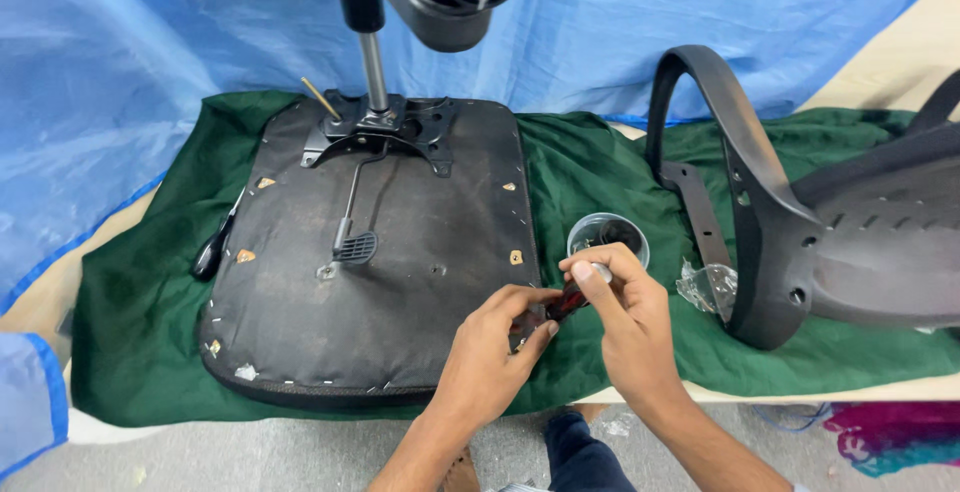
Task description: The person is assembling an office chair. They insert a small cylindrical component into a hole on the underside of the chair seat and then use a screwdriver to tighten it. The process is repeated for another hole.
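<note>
The left hand (pixel 500 337) and the right hand (pixel 620 302) meet over the edge of an upside-down chair seat (pixel 380 262). Both hands pinch one small dark red tool (pixel 562 304). The left fingers hold its lower end. The right fingers close around its upper end, where a silver tip shows. The tool sits right between the two hands, tilted.

Just past the right hand stands a little clear cup (pixel 608 237) on a green cloth (pixel 130 332). To the right of that hand lies a crumpled clear bag (pixel 706 284), and next to it the black chair back (pixel 800 222). Far off to the left of the left hand, a black screwdriver (pixel 215 247) lies beside the seat.
</note>
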